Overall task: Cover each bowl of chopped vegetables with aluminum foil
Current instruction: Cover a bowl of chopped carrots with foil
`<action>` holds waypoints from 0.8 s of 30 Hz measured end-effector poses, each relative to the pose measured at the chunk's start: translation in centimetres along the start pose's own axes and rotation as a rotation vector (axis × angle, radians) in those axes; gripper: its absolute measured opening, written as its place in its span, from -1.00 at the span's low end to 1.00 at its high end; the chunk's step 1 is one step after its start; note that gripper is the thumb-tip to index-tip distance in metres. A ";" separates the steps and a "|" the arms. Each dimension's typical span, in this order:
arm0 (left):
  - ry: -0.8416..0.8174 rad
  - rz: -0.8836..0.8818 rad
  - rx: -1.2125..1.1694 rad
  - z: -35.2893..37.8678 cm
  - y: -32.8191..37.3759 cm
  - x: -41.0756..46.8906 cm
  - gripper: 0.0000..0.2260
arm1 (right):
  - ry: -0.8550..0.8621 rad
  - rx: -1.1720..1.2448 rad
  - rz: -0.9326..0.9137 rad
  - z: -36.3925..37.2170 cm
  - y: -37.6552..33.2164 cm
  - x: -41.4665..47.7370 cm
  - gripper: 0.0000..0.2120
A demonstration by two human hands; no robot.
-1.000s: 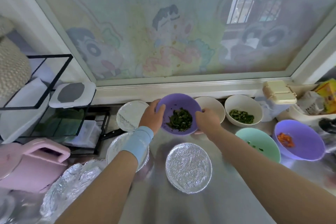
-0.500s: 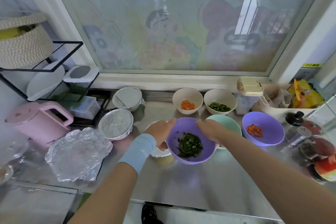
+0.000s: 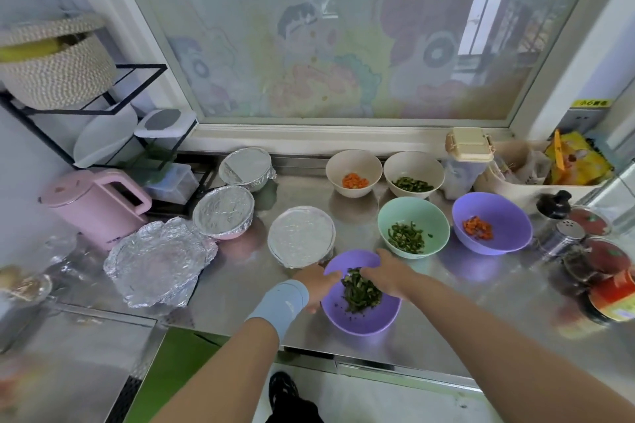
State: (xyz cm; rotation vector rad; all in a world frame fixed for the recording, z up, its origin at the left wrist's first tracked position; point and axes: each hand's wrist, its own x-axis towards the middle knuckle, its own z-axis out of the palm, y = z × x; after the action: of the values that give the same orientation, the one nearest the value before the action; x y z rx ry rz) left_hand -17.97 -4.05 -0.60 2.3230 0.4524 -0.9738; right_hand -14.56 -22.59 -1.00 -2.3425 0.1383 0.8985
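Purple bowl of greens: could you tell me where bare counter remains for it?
Bare steel: right of the purple bowl of greens, nearer than the mint bowl and purple carrot bowl, left of the jars; also between it and the foil sheet. Crowded: the window row.

Table [image 3: 464,319]: veg bowl [image 3: 364,318] at near edge, centre, betw. left hand [image 3: 318,282] and right hand [image 3: 388,271]. Covered bowl A [image 3: 301,235] just behind-left of it; covered bowl B [image 3: 223,211] further left; covered bowl C [image 3: 245,165] behind B. Foil sheet [image 3: 158,259] front-left of B, kettle [image 3: 92,204] behind sheet. Open bowl D [image 3: 354,172] and open bowl E [image 3: 414,173] at rear right; open bowl F [image 3: 414,225] and open bowl G [image 3: 491,221] in front of them.
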 end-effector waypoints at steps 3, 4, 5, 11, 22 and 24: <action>0.016 0.030 -0.001 -0.7 -0.3 -0.1 -0.50 | 0.012 -0.116 -0.048 0.5 -0.6 0.4 -0.27; 0.032 0.048 0.014 -0.9 -0.4 0.0 -0.56 | 0.015 -0.152 -0.072 0.4 -1.0 0.3 -0.29; 0.049 0.051 0.022 -1.4 -0.6 0.0 -0.62 | 0.019 -0.173 -0.096 0.4 -1.3 0.5 -0.31; 0.298 -0.042 -0.166 -5.6 -1.6 1.4 -0.72 | 0.077 -0.214 -0.197 0.1 -4.3 1.3 -0.40; 0.325 -0.146 -0.299 -11.2 -4.2 7.4 -0.65 | 0.089 -0.045 -0.007 1.2 -10.0 7.4 -0.54; 0.362 -0.212 -0.265 -12.6 -3.5 6.3 -0.57 | 0.117 -0.035 0.024 1.3 -10.8 8.7 -0.57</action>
State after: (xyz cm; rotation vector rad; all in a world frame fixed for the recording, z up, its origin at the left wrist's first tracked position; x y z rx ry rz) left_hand -8.69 7.07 0.72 2.2367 0.9302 -0.5395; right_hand -5.42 -12.11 -1.73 -2.4315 0.2001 0.7803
